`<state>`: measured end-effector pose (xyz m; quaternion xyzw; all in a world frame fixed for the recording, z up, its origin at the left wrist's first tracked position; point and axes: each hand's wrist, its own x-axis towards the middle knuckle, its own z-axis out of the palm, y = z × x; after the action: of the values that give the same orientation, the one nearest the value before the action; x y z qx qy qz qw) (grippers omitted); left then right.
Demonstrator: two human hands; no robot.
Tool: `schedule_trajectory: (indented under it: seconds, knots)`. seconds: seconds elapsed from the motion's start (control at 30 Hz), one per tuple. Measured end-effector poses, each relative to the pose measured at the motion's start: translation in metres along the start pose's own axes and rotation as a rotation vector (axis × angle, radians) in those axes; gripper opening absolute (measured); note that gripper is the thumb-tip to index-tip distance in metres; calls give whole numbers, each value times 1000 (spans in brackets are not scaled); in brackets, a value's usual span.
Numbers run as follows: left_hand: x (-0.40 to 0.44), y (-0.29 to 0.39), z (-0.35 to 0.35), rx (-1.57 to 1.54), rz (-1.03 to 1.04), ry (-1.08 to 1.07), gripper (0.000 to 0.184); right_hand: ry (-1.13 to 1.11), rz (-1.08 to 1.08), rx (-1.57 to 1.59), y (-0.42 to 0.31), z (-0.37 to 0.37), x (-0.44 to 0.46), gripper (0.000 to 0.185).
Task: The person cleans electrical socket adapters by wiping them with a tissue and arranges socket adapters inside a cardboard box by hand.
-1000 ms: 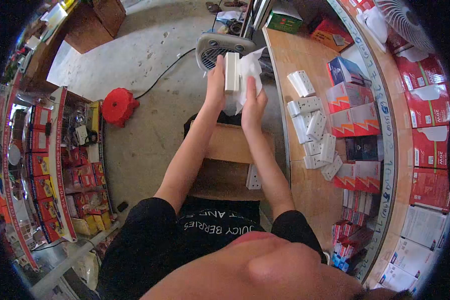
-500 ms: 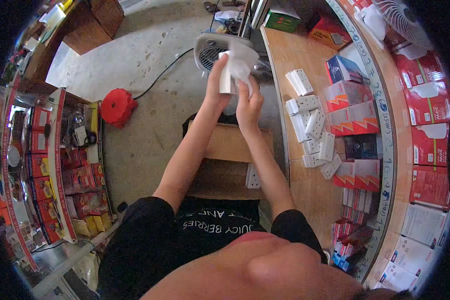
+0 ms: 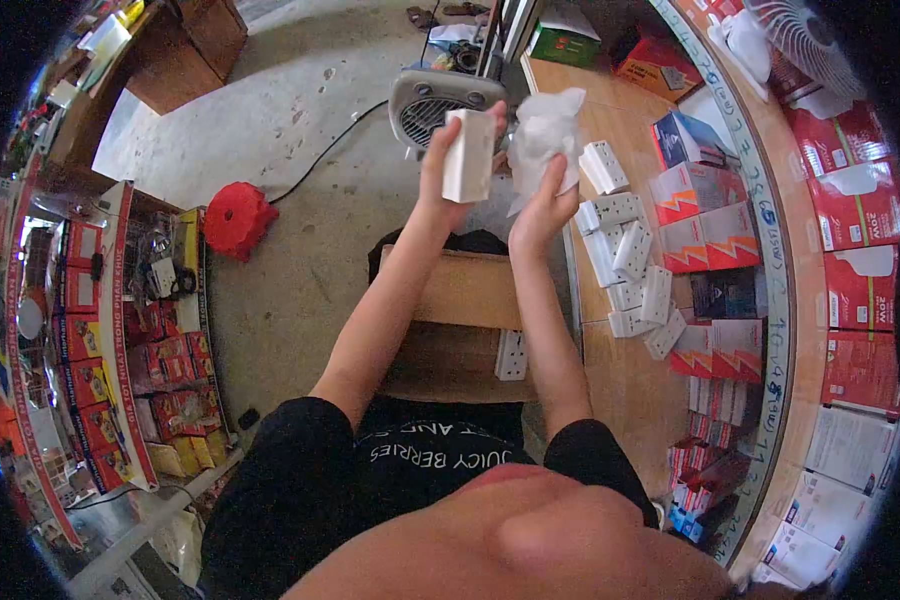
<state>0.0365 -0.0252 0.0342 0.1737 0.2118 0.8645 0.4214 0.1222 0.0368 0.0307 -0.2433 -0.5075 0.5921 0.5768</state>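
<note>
My left hand (image 3: 438, 180) grips a white socket block (image 3: 467, 158), tilted upright above the floor with its plain side toward me. Closed on a crumpled, thin white tissue or cloth (image 3: 547, 130) is my right hand (image 3: 547, 205), just right of the block and apart from it. Several similar white socket blocks (image 3: 630, 250) lie in a loose pile on the wooden shelf to the right. Below my forearms stands an open cardboard box (image 3: 460, 285), with another socket block (image 3: 511, 355) inside at its right wall.
Beyond my hands a grey fan-like appliance (image 3: 420, 105) stands on the concrete floor. A red round object (image 3: 238, 220) lies left, by a black cable. Display racks (image 3: 120, 330) line the left side; red and white product boxes (image 3: 710, 235) fill shelves on the right.
My hands have separated. The tissue or cloth has come off the socket block and moved right with my right hand; the block stays in my left hand.
</note>
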Motion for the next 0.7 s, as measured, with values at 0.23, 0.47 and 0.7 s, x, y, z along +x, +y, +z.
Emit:
schedule_trajectory:
  seconds: [0.23,0.47,0.7]
  knots:
    - [-7,-3,9,-151,-26,6,64,-208,-49,-318,2,9,-28,29]
    - [3,8,-18,-117,138,239,50,-507,-118,-456,-4,12,-39,32]
    - [-3,-2,-2,-130,42,211,46,-400,-76,-451,1,11,-36,31]
